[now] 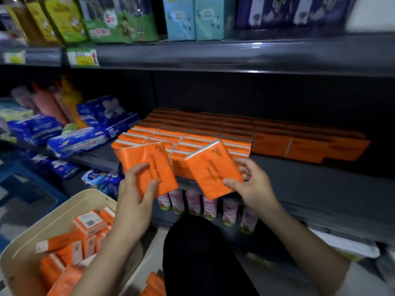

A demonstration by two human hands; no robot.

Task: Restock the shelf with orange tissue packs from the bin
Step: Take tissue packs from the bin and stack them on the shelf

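Right at the shelf [320,167] edge, your left hand [136,189] and right hand [250,184] each grip an orange pack [147,165], tilted for stacking.

Dark back panel [267,95], grey floor [17,212]

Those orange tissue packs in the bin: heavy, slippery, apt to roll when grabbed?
Probably light: the left hand holds a tissue pack by thumb and fingertips, as does the right hand. Smooth wrap may slip. Flat faces: unlikely to roll.
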